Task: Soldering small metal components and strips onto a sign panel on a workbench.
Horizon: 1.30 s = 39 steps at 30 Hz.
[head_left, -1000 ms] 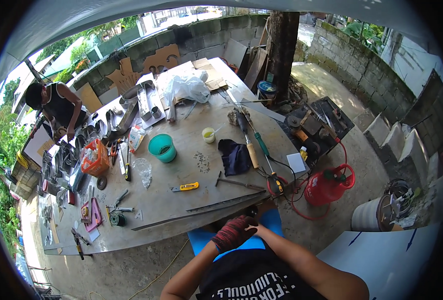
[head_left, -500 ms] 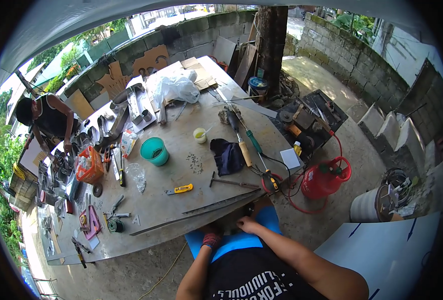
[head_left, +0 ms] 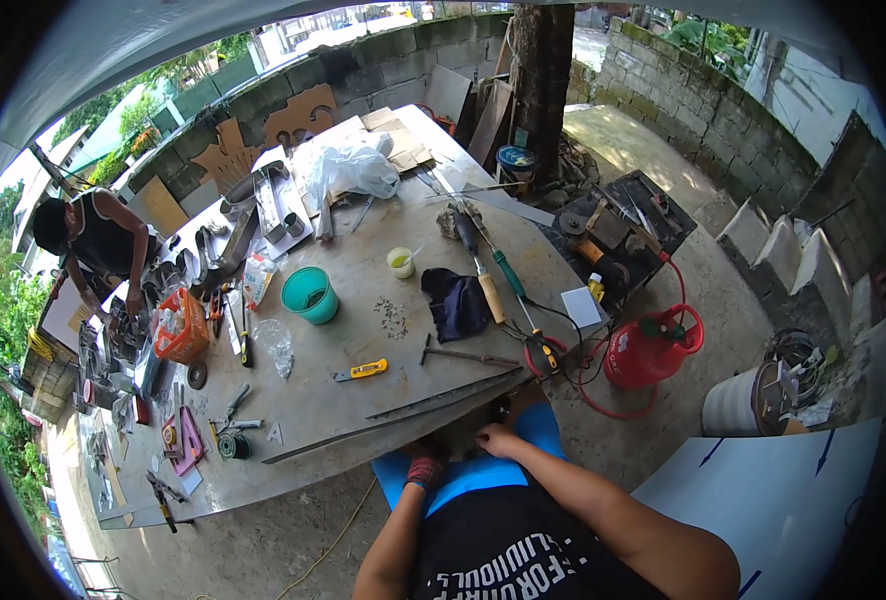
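Both hands are low over my lap, at the near edge of the metal-topped table (head_left: 343,490). My left hand (head_left: 427,470) wears a reddish knitted glove; its fingers drop into shadow and are hidden. Bare, my right hand (head_left: 500,440) lies just to the right with fingers curled in. What it grips, if anything, is too dark to make out. Long thin dark metal strips (head_left: 443,396) lie along the table edge just beyond my hands. Farther in are a T-shaped metal rod (head_left: 468,355) and a yellow utility knife (head_left: 368,369).
On the table are a green bucket (head_left: 310,296), a dark cloth (head_left: 455,305), soldering irons (head_left: 490,298), an orange basket (head_left: 180,327) and several hand tools. A red gas tank (head_left: 648,355) with a hose stands at right. Another person (head_left: 113,235) works at far left.
The view has shifted very slightly. My hands stay nearly in place over my lap, and the things on the table look unmoved.
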Each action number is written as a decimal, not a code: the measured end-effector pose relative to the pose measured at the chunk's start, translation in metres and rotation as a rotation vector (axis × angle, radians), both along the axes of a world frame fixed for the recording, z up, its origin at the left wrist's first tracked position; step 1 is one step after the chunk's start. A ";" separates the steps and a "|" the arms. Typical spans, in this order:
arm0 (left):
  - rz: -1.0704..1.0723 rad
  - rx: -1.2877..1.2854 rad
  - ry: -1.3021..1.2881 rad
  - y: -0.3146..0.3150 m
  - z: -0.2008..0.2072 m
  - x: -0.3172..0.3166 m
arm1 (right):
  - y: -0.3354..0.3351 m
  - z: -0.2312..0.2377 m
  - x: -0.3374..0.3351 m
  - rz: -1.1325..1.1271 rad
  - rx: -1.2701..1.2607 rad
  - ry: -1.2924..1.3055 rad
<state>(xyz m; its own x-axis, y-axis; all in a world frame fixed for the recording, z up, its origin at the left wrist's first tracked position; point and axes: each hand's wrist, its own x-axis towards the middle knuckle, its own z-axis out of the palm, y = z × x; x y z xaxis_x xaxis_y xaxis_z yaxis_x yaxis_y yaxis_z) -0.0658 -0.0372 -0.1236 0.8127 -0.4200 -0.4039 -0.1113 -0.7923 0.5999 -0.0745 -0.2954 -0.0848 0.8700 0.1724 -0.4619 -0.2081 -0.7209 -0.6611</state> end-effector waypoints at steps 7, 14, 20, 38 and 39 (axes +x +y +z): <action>0.023 0.038 0.117 0.002 0.009 -0.003 | -0.002 -0.004 -0.001 0.004 0.027 -0.013; -0.001 -0.045 0.012 0.002 0.010 -0.002 | -0.005 -0.006 0.004 -0.016 0.034 -0.021; -0.058 0.076 0.029 0.013 -0.013 -0.001 | 0.002 -0.001 0.000 -0.009 0.035 -0.064; -0.190 0.234 0.006 0.018 -0.012 0.000 | 0.004 -0.003 0.001 0.004 0.022 -0.071; -0.188 0.233 0.008 0.016 -0.011 -0.002 | 0.002 -0.005 -0.001 -0.027 0.041 -0.094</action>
